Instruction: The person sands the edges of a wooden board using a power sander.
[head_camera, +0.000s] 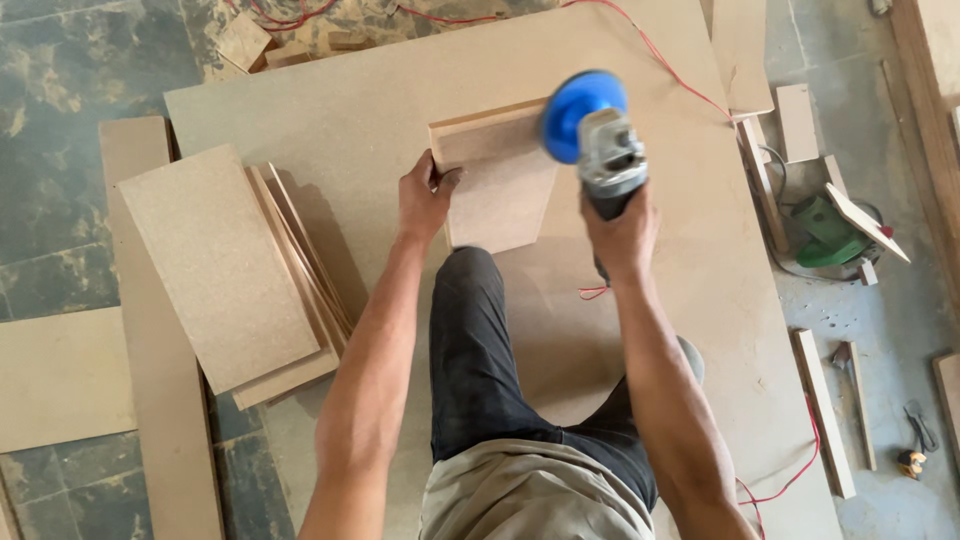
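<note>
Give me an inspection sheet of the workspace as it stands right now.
Surface: large fibreboard sheet lying flat on a tiled floor.
Job's things: small board panel on the sheet; angle grinder with blue disc over its right edge.
Clutter: stack of cut panels at left; offcut strips and pliers at right.
Grippers: left hand steadies the panel's left edge; right hand grips the grinder.
Cables: red cable crosses the sheet's top right.
Surroundings: green power tool on the floor at right.
</note>
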